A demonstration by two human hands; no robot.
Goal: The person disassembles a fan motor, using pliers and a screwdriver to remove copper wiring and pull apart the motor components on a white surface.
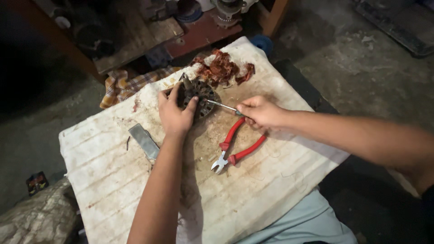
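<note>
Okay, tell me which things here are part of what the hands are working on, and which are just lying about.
In use:
left hand gripping the round metal core
right hand holding a thin screwdriver, tip at the core

Lying about:
red pliers
flat metal bar
heap of reddish wire
checked cloth

The left hand [174,115] hides part of the round metal core [201,97].
</note>
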